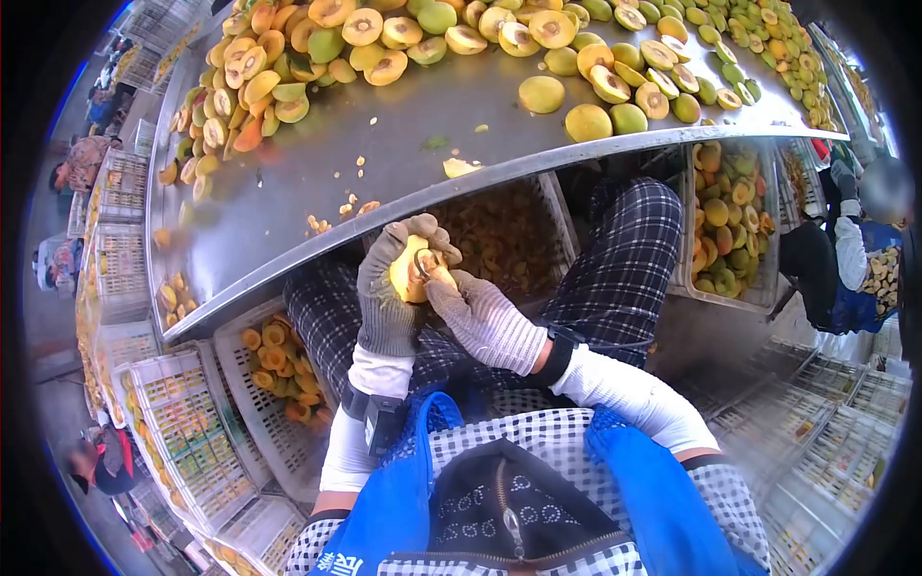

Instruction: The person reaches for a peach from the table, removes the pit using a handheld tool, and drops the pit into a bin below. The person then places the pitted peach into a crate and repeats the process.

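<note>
Gloved in grey, my left hand (384, 288) is wrapped round a yellow halved fruit (405, 276), its cut face turned to the right. My right hand (480, 315), in a pale glove, pinches a small curved tool (421, 261) against the pit area of that fruit; its handle is hidden by the fingers. Both hands are above my lap, just below the rim of the metal table (499, 171). A crate of brownish scraps (495, 230) lies under the table edge, beyond the hands.
Halved fruits (384, 34) are heaped on the table. A fruit crate (730, 221) stands at right, another (252, 394) at left. Stacked white crates (192, 422) line the left side. One person (850, 240) is at far right; others are at far left.
</note>
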`<state>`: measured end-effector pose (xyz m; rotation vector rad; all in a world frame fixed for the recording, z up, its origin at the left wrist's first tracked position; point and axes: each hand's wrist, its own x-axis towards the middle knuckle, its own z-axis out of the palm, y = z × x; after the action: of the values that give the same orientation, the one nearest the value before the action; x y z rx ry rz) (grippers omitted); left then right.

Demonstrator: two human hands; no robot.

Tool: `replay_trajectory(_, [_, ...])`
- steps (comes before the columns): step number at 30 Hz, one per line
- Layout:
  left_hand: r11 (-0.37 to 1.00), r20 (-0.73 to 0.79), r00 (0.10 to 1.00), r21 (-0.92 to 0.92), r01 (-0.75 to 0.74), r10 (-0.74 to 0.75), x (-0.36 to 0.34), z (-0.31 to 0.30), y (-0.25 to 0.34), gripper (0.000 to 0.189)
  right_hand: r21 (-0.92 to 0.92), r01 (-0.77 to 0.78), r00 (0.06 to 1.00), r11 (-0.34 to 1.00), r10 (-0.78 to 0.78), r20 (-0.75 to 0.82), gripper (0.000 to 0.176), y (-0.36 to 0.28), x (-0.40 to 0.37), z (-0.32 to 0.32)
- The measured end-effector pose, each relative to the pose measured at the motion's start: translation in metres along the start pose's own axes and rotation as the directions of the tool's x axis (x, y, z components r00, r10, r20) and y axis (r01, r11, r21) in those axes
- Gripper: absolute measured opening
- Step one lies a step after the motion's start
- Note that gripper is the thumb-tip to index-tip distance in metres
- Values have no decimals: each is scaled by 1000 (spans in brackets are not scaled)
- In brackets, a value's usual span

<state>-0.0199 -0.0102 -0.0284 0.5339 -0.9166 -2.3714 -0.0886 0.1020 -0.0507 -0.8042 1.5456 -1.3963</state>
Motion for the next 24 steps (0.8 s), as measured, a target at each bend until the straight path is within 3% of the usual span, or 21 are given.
replay_trajectory(1, [1000,-5,1000,-10,4,-4,-1,-2,-3,38,-6,-10,1000,1000,10,2,43,-10,-2,-3])
replay_trajectory(2, [996,-11,996,13,-92,92,-1,-5,-8,38,200,-240,965,950,212,152,42,-30,-5,-10])
replay_trajectory(3, [981,-12,982,40,-188,188,-2,-7,-10,37,357,-470,872,807,361,332,42,-42,-7,-14])
replay_trajectory(4, [968,21,970,61,-243,242,-5,-9,-11,37,416,-503,851,758,350,392,40,-44,-10,-15])
replay_trajectory(8, [957,42,960,79,-279,277,-17,-8,-9,36,402,-454,878,795,323,354,38,-36,-20,-3])
replay_trajectory(10, [982,82,979,-51,-183,186,-19,-12,-7,36,169,0,995,986,-17,101,37,-23,-19,12])
replay_trajectory(11, [981,91,977,-46,-187,190,-23,-10,-6,36,170,12,995,985,-28,97,37,-31,-22,7])
replay_trajectory(12, [972,89,968,-24,-234,236,-27,-6,-4,35,203,-243,950,949,191,247,39,-42,-25,-3])
replay_trajectory(13, [960,86,957,-3,-278,278,-31,-2,-2,35,195,-486,833,852,385,396,41,-54,-28,-7])
replay_trajectory(14, [960,94,956,-1,-280,279,-36,0,7,35,198,-480,838,855,379,393,41,-51,-31,-5])
replay_trajectory(16, [951,237,972,300,-79,6,-43,5,30,37,42,-169,929,985,145,339,47,-37,-35,-2])
replay_trajectory(17, [950,237,972,302,-76,2,-47,6,29,37,-54,-149,924,987,159,348,49,-32,-34,-6])
replay_trajectory(19, [950,215,977,306,-60,-7,-46,12,31,41,-38,-102,942,994,109,319,46,-33,-35,-7])
replay_trajectory(21, [957,157,985,264,-117,77,-55,18,29,44,61,-149,941,987,122,317,45,-47,-42,-4])
replay_trajectory(23, [821,59,940,471,-324,336,-67,11,20,52,166,-200,934,966,137,329,44,-60,-46,3])
replay_trajectory(24, [791,54,913,481,-379,405,-64,5,15,43,241,-221,923,945,122,366,43,-62,-49,8])
